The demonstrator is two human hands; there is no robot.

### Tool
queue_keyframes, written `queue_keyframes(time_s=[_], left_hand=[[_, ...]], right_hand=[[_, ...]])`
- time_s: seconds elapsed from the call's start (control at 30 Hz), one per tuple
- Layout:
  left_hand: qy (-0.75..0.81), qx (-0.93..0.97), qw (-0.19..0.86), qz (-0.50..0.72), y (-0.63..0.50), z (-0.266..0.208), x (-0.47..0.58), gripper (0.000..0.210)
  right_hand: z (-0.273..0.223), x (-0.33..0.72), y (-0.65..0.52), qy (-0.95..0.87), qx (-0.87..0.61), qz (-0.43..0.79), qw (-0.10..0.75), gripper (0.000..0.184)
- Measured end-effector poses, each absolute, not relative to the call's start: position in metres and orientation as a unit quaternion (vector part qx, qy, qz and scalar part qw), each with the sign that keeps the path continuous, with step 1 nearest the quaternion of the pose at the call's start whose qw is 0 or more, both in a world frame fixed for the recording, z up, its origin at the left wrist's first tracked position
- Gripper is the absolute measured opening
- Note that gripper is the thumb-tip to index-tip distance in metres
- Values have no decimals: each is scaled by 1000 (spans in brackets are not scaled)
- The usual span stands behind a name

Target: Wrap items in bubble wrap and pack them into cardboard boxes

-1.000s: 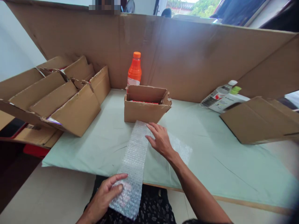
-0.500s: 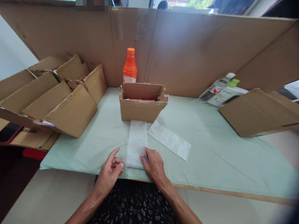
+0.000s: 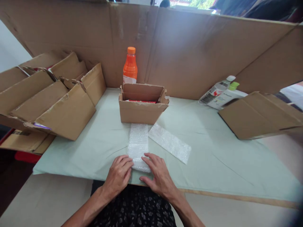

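A strip of clear bubble wrap [image 3: 138, 138] lies lengthwise on the table in front of me, its near end looking folded over. My left hand [image 3: 118, 174] closes on the near left corner of this strip, fingers together and the thumb partly hidden. At the near right corner is my right hand [image 3: 159, 175], thumb and fingers spread, with the fingertips at the strip's edge. To the right, a second bubble wrap strip [image 3: 170, 143] rests at a slant, untouched. Just beyond the strips stands an open cardboard box [image 3: 142, 113] with something red inside.
An orange bottle [image 3: 130, 66] stands behind the box. Several open cardboard boxes [image 3: 68, 110] are at the left. A clear bottle [image 3: 217, 90], a white pack [image 3: 228, 97] and a tilted cardboard box [image 3: 258, 115] are on the right. A tall cardboard wall [image 3: 189, 53] closes the back.
My left hand has moved right onto the strip's near corner and closed. My right hand has shifted slightly nearer me, its thumb off the wrap. The strip's near end now looks folded.
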State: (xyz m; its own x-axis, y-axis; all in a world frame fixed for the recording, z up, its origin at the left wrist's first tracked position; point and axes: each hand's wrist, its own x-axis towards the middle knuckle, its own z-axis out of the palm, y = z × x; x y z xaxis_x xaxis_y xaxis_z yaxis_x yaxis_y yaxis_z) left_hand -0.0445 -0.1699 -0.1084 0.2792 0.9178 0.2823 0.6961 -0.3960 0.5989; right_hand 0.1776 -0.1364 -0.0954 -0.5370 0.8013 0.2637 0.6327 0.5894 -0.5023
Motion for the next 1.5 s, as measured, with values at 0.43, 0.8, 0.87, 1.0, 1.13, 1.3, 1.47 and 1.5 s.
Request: queue_keyframes(time_s=[0.43, 0.8, 0.87, 1.0, 1.13, 1.3, 1.47, 1.5], left_hand=[[600, 731, 132, 296, -151, -107, -40, 21], [602, 723, 169, 295, -149, -105, -36, 30], [628, 708, 150, 286, -139, -106, -33, 29], [649, 608, 255, 380, -141, -104, -37, 34], [599, 338, 544, 480, -161, -96, -37, 51], [452, 170, 700, 527, -161, -89, -21, 42], [515, 306, 642, 479, -157, -79, -22, 30], [525, 357, 623, 457, -157, -77, -23, 25]], right_hand=[[-91, 168, -137, -867, -433, 123, 213, 38], [-90, 172, -131, -845, -443, 163, 251, 34], [-91, 171, -127, -869, -418, 146, 222, 37], [-101, 167, -115, -865, -420, 168, 216, 29], [-105, 157, -110, -757, -505, 291, 295, 29], [-96, 148, -123, -726, -466, 390, 323, 24], [-76, 161, -114, -739, -464, 350, 342, 62], [-71, 163, -110, -741, -447, 379, 329, 68]])
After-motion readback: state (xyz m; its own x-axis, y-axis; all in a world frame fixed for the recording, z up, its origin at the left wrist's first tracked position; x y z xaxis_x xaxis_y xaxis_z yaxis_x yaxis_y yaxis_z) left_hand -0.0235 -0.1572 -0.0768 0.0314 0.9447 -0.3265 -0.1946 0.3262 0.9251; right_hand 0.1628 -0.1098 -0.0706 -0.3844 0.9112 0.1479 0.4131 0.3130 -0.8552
